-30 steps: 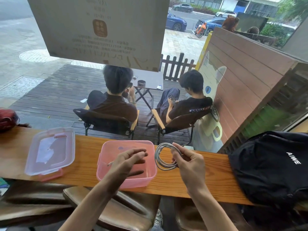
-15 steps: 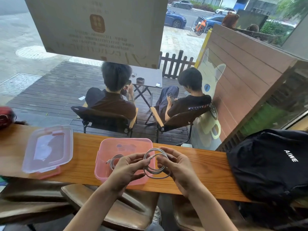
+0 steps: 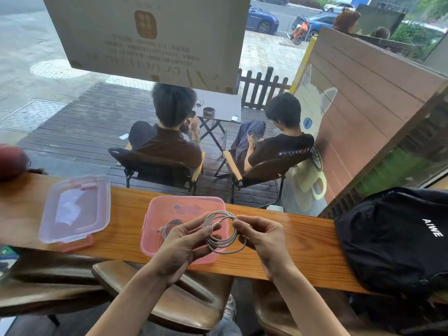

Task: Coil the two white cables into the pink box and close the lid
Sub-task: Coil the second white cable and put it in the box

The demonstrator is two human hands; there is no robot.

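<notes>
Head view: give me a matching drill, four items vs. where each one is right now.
Items:
1. coiled cable
2. second cable
3. clear lid
4. black bag

Places:
A. inside the pink box
B. counter, far right
C. held between both hands
D. counter, left of the box

Pairs: 1-C, 2-A, 3-D, 4-B

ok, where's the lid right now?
In the head view the lid lies flat on the wooden counter at the left, apart from the pink box and untouched by either hand.
</notes>
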